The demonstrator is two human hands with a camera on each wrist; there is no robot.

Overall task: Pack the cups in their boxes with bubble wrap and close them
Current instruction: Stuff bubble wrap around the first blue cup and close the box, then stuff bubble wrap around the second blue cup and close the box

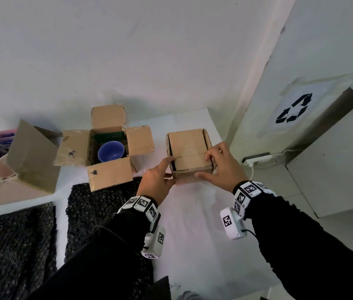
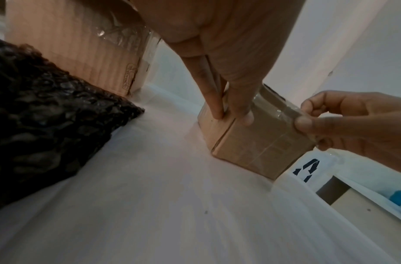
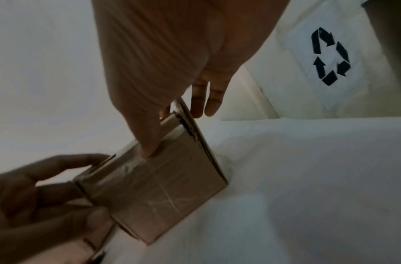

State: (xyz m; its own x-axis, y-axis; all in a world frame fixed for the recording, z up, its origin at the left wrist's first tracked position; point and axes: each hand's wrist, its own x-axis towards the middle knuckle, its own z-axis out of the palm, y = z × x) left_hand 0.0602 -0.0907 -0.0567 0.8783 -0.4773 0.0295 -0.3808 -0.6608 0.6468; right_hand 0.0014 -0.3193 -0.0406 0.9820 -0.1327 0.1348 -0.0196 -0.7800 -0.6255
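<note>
- Far left, a pale pink cup (image 1: 2, 169) sat beside a large tilted cardboard flap (image 1: 33, 156), only partly in view.
- Below it, sheets of dark bubble wrap (image 1: 15, 245) lay on the white table (image 1: 193, 234), soft stuff that should crush easily round a cup.
- Next along, an open brown cardboard box (image 1: 106, 148) stood with all four flaps spread, a blue cup (image 1: 111, 151) upright inside and no wrap visible around it; that one looked not yet packed.
- The cup is probably ceramic and breakable, so I'd take it by the body, not the rim.
- Then the left hand (image 1: 158, 178) came in at the near-left corner of the small brown cardboard box (image 1: 189, 154), index finger laid straight on the top flap, thumb and other fingers braced against the sides.
- That small box sat on the table right of the open one, top flaps folded down and nearly flat, a dark gap showing along its left edge.
- The right hand (image 1: 221, 163) clamped the near-right corner, thumb on the front wall, fingers curled over the top edge.
- Light corrugated board: stiff at corners, bendy mid-flap, so pressing near the edges looked the safer hold.
- Far right, a white bin with a recycling sign (image 1: 293, 109).
</note>
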